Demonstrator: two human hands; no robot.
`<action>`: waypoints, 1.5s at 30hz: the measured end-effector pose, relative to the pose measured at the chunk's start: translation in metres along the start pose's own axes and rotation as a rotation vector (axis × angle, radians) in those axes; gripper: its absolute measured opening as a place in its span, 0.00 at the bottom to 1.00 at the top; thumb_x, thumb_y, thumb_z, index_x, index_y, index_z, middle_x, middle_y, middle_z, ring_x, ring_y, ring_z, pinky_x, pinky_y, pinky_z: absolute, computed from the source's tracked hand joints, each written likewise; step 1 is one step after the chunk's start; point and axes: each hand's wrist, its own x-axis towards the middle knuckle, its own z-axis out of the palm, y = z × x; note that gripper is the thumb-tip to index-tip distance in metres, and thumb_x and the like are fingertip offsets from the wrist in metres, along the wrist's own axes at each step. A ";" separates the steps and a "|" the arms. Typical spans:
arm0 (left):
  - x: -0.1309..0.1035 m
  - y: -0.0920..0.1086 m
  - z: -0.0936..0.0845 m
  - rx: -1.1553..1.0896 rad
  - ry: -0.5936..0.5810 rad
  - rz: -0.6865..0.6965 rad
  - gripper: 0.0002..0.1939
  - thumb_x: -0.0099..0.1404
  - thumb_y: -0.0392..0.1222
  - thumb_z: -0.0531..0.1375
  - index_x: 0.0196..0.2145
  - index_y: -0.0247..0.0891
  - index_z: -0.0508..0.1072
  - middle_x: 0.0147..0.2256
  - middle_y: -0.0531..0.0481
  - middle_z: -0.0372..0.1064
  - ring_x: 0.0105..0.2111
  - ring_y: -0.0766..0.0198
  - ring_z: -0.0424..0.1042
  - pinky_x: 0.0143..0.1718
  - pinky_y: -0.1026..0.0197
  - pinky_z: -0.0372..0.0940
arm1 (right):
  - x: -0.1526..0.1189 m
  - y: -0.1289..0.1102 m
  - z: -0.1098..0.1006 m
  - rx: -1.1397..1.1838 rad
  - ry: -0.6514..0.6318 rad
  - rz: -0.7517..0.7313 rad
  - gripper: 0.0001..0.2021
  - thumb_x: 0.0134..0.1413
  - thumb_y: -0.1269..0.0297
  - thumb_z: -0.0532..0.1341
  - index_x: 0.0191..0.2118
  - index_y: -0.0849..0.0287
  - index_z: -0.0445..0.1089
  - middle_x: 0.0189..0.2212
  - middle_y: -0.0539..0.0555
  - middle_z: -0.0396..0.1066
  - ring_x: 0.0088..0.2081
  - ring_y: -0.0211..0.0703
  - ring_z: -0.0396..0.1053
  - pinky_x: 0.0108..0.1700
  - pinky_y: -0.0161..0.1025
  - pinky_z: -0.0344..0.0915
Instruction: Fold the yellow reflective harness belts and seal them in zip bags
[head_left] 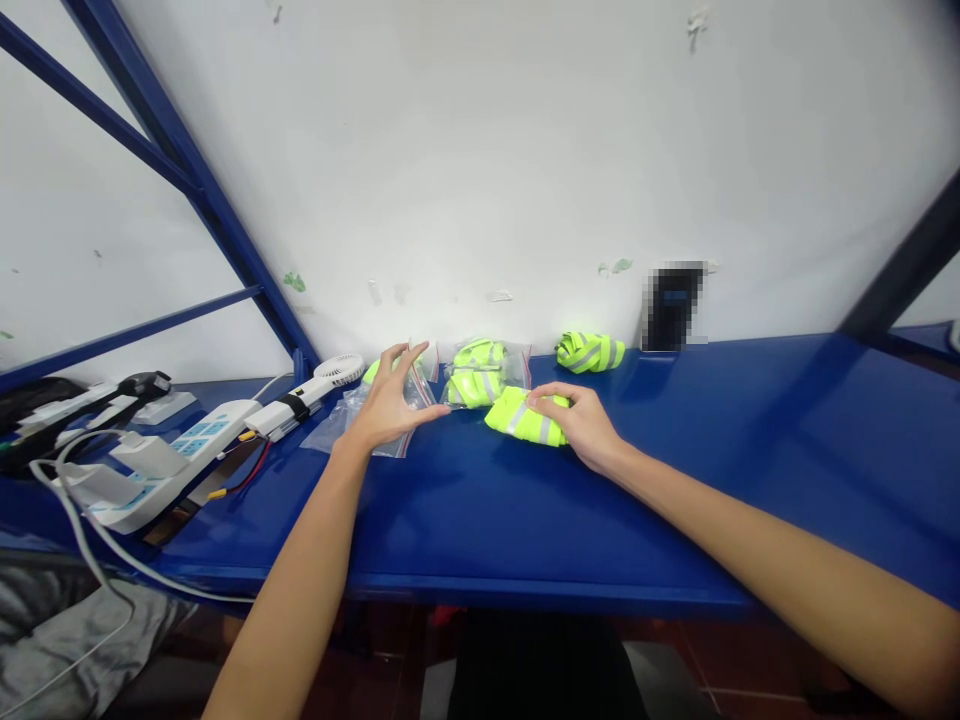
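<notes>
My right hand (576, 418) grips the right end of a folded neon-yellow vest (521, 416) with grey reflective stripes, which lies on the blue table. My left hand (391, 400) is spread over clear zip bags (337, 425), thumb pointing right, with nothing held in it. Partly behind its fingers is a bagged yellow bundle (373, 370). Between the hands and a little farther back lies another yellow vest in a clear bag (475, 375). A rolled yellow vest (589, 352) without a visible bag rests near the wall.
On the left of the blue table (600, 540) are a white power strip (202, 445) with plugs and cables, a small white fan (339, 370) and dark devices. A blurred dark object (673, 308) leans against the wall. Blue metal posts stand at both sides.
</notes>
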 end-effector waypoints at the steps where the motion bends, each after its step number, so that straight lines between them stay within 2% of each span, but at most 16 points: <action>1: 0.000 0.005 0.003 -0.010 -0.006 0.024 0.50 0.52 0.66 0.64 0.66 0.49 0.49 0.64 0.41 0.43 0.65 0.43 0.49 0.63 0.42 0.52 | 0.001 0.000 0.000 0.006 0.016 -0.019 0.13 0.40 0.55 0.70 0.31 0.57 0.78 0.36 0.55 0.78 0.43 0.55 0.72 0.45 0.47 0.65; 6: -0.002 0.039 0.029 -0.093 -0.189 0.162 0.53 0.54 0.65 0.63 0.69 0.48 0.40 0.63 0.37 0.46 0.64 0.42 0.51 0.62 0.39 0.52 | 0.001 -0.003 0.000 0.010 0.051 -0.101 0.12 0.43 0.55 0.69 0.32 0.57 0.78 0.38 0.55 0.77 0.45 0.54 0.72 0.49 0.48 0.64; 9: -0.004 0.053 0.041 -0.090 -0.290 0.206 0.54 0.54 0.67 0.62 0.69 0.50 0.40 0.64 0.37 0.46 0.64 0.41 0.50 0.62 0.38 0.51 | 0.000 -0.004 0.000 -0.040 0.049 -0.157 0.11 0.43 0.56 0.69 0.31 0.56 0.78 0.40 0.55 0.76 0.48 0.53 0.70 0.53 0.48 0.62; 11: -0.005 0.056 0.045 -0.070 -0.307 0.205 0.54 0.54 0.68 0.61 0.69 0.49 0.40 0.64 0.37 0.46 0.64 0.41 0.49 0.62 0.37 0.49 | -0.001 -0.004 0.000 -0.066 0.035 -0.176 0.10 0.43 0.56 0.69 0.31 0.56 0.78 0.41 0.55 0.75 0.49 0.53 0.69 0.54 0.47 0.61; 16: -0.007 0.055 0.047 -0.029 -0.271 0.219 0.55 0.52 0.69 0.61 0.69 0.49 0.41 0.63 0.38 0.47 0.63 0.41 0.50 0.62 0.37 0.49 | 0.000 -0.003 -0.001 -0.129 -0.008 -0.210 0.09 0.45 0.56 0.69 0.31 0.55 0.78 0.42 0.55 0.73 0.49 0.52 0.69 0.55 0.48 0.60; 23: -0.004 0.061 0.052 0.008 -0.108 0.358 0.50 0.53 0.69 0.61 0.67 0.47 0.50 0.60 0.39 0.53 0.62 0.45 0.53 0.64 0.41 0.46 | -0.004 -0.005 0.000 -0.242 0.002 -0.290 0.08 0.48 0.56 0.68 0.32 0.54 0.79 0.42 0.56 0.71 0.49 0.50 0.69 0.56 0.48 0.59; 26: -0.005 0.061 0.055 0.029 -0.131 0.353 0.51 0.53 0.69 0.61 0.67 0.47 0.50 0.60 0.38 0.54 0.61 0.44 0.54 0.64 0.40 0.44 | -0.006 -0.007 0.000 -0.241 -0.044 -0.312 0.08 0.48 0.56 0.68 0.32 0.53 0.79 0.44 0.56 0.70 0.50 0.50 0.68 0.56 0.47 0.59; 30: -0.006 0.062 0.054 0.032 -0.181 0.338 0.53 0.51 0.70 0.61 0.67 0.48 0.48 0.61 0.38 0.53 0.62 0.43 0.53 0.64 0.39 0.44 | -0.005 -0.009 -0.001 -0.168 -0.124 -0.252 0.09 0.47 0.55 0.69 0.32 0.54 0.78 0.42 0.55 0.72 0.50 0.51 0.68 0.57 0.47 0.58; 36: -0.009 0.076 0.057 0.024 -0.168 0.435 0.50 0.53 0.71 0.59 0.67 0.47 0.50 0.60 0.39 0.56 0.62 0.45 0.54 0.65 0.36 0.37 | -0.008 -0.006 0.004 -0.142 -0.219 -0.267 0.08 0.48 0.57 0.68 0.33 0.54 0.78 0.41 0.54 0.73 0.46 0.48 0.70 0.54 0.46 0.61; 41: -0.012 0.086 0.064 -0.021 -0.176 0.451 0.52 0.53 0.70 0.60 0.68 0.46 0.48 0.61 0.38 0.56 0.63 0.44 0.55 0.65 0.35 0.38 | -0.011 0.001 0.009 -0.149 -0.162 -0.289 0.08 0.50 0.59 0.67 0.35 0.55 0.77 0.39 0.54 0.73 0.45 0.48 0.70 0.52 0.45 0.63; 45: -0.013 0.084 0.065 -0.094 -0.174 0.524 0.53 0.53 0.68 0.62 0.68 0.46 0.46 0.66 0.37 0.46 0.65 0.43 0.50 0.65 0.38 0.47 | -0.009 0.002 0.008 -0.136 -0.096 -0.260 0.08 0.48 0.59 0.67 0.34 0.57 0.75 0.39 0.54 0.75 0.45 0.50 0.71 0.52 0.46 0.63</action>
